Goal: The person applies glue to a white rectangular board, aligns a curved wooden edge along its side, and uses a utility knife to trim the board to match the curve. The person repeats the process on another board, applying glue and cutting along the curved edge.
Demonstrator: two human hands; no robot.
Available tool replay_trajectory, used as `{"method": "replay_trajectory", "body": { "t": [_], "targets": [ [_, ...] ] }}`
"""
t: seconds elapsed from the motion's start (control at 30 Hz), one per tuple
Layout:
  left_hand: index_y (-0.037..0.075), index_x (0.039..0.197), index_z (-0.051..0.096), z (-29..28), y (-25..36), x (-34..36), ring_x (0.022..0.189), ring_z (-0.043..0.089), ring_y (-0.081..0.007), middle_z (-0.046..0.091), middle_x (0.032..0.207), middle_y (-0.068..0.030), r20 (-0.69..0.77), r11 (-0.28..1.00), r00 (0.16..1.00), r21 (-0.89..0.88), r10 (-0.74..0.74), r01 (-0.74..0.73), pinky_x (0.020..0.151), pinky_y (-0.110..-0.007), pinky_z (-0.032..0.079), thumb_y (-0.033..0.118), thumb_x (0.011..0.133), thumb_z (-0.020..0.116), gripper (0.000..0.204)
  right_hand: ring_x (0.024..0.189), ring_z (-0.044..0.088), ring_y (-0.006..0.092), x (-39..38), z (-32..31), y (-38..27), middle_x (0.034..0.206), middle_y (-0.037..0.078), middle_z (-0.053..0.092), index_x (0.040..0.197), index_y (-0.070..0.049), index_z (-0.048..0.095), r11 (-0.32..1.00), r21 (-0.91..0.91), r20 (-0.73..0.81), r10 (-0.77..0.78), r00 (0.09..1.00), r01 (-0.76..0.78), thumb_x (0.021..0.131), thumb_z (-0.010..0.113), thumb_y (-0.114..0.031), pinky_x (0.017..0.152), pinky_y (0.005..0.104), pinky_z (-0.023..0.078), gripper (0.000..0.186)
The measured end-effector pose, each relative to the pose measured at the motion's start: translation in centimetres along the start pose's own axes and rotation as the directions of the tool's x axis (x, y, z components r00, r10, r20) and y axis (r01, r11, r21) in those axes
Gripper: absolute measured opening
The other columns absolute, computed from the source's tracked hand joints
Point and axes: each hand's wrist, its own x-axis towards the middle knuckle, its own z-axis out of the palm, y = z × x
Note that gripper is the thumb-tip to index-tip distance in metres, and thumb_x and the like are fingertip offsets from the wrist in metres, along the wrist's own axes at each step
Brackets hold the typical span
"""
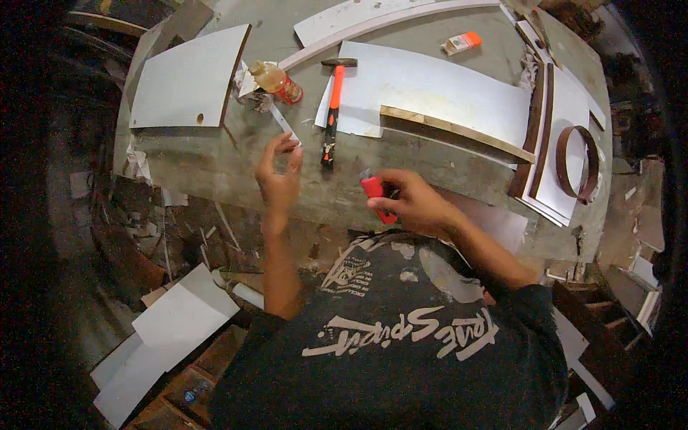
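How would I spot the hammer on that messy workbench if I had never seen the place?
Start at the grey workbench and find the large white sheet lying across its middle. At that sheet's left edge, beyond the left hand, lies the hammer, head pointing away from the person. Its orange and black handle sets it apart from the pale boards and the amber bottle beside it.

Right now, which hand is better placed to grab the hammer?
Probably left. The left hand sits just beside the hammer handle's end, pinching only a thin white strip. The right hand is farther off, gripping a red cutter.
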Motion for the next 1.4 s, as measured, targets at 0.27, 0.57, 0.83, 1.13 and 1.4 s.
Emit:
{"method": "replay_trajectory", "body": {
  "t": [0.27,0.57,0.83,1.13,1.4],
  "targets": [
    [0.003,0.123,0.065,11.1,3.4,-3.0,0.104,0.066,-0.0177,0.071,0.108,-0.0079,0.231,0.866,0.973,-0.483,-0.014,0.127,0.094,-0.033,0.051,0.021,0.100,0.068,0.030,0.082,0.056,0.0084,-5.7,-3.1,-6.4,0.105,0.002,0.063,0.139,-0.004,0.058,0.892,0.414,-0.324,-0.041,0.945,0.181,0.099,0.063,-0.031,0.072,0.0241,0.046,0.049],
    [0.003,0.123,0.065,15.7,4.7,-2.6,0.105,0.065,-0.0176,0.071,0.111,-0.0090,0.326,0.846,0.945,-0.508,0.018,0.159,0.096,-0.034,0.049,0.023,0.100,0.067,0.031,0.083,0.061,0.0081,-8.8,-2.5,-6.4,0.103,0.003,0.064,0.150,-0.006,0.047,0.765,0.476,-0.574,-0.104,0.812,0.435,0.105,0.060,-0.035,0.072,0.0208,0.047,0.055],
    [0.003,0.140,0.049,18.8,1.3,-0.1,0.138,0.040,-0.0328,0.046,0.145,-0.0182,-0.134,0.921,0.911,0.071,0.389,-0.383,0.115,-0.048,0.030,0.044,0.091,0.071,0.067,0.050,0.041,0.0022,-9.9,-9.9,-6.2,0.068,-0.006,0.053,0.125,-0.002,0.062,0.970,0.061,-0.700,-0.127,0.703,0.235,0.105,0.057,-0.047,0.045,0.0196,0.030,0.049],
    [-0.003,0.147,0.034,22.8,-0.5,1.6,0.140,0.036,-0.0327,0.037,0.147,-0.0187,-0.176,0.952,0.984,-0.304,-0.016,-0.039,0.117,-0.050,0.027,0.064,0.087,0.067,0.096,0.073,0.049,0.0074,-6.2,-19.2,-10.3,0.079,-0.003,0.052,0.121,-0.004,0.059,0.921,-0.243,-0.438,0.175,0.882,-0.304,0.106,0.058,-0.036,0.066,0.0245,0.043,0.035],
    [-0.004,0.147,0.026,24.6,-2.2,1.9,0.138,0.037,-0.0376,0.037,0.146,-0.0250,-0.241,0.941,0.971,-0.327,0.012,-0.092,0.118,-0.052,0.027,0.085,0.075,0.059,0.120,0.080,0.065,0.0413,4.2,-20.8,-5.4,0.084,0.021,0.067,0.139,-0.009,0.058,0.710,-0.691,-0.057,0.133,0.989,-0.135,0.105,0.052,-0.025,0.074,0.0477,0.051,0.038]
  ]
}}
